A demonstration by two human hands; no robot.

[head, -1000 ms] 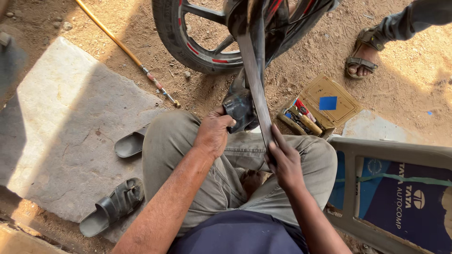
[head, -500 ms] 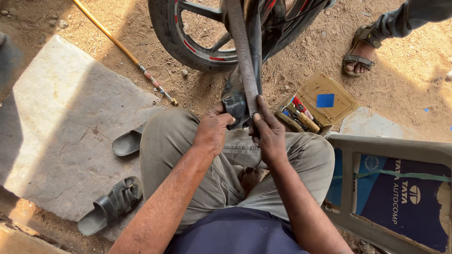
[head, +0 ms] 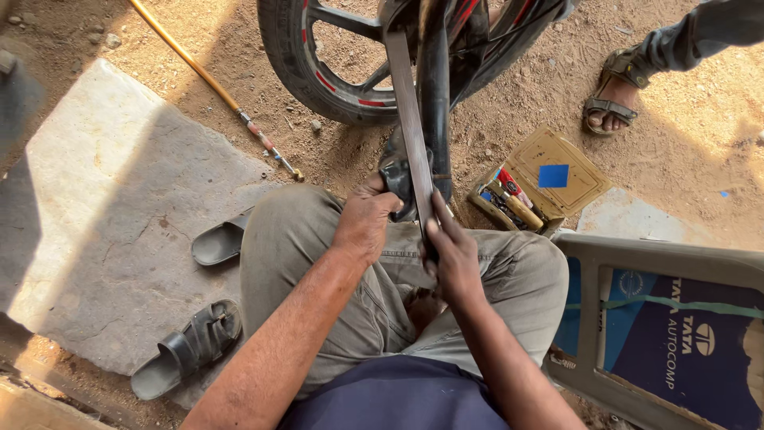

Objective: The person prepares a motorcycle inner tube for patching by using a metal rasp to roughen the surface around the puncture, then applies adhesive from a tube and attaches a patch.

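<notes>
— What are the fingers doing?

— The right hand (head: 455,256) has its fingers (head: 440,231) wrapped and clamped around the lower end of a long, flat, dark grey rubber strip (head: 407,119), just above the lap. The left hand (head: 366,223) has its fingers curled tight on a black rubbery lump (head: 396,179) beside the strip, thumb side up.

— Where does the strip run?

— From the right hand it goes up, nearly straight and a little tilted to the left, and crosses in front of the black motorcycle wheel with red rim stripes (head: 318,72). A thick black tube (head: 434,103) runs just beside it on the right, touching or almost so; I cannot tell which.

— And around the hands?

— Both rest over the knees of grey-green trousers (head: 302,239). To the right, near the knee, lies an open brown cardboard box of small tools (head: 549,179) with a blue square on its flap. Further right is a grey plastic tray with a blue panel (head: 676,318). On the left, two dark sandals (head: 191,350) lie on a pale stone slab (head: 95,199), and a yellow hose with a metal tip (head: 215,84) crosses the dirt. Another person's sandalled foot (head: 609,107) stands at upper right, well apart.
</notes>
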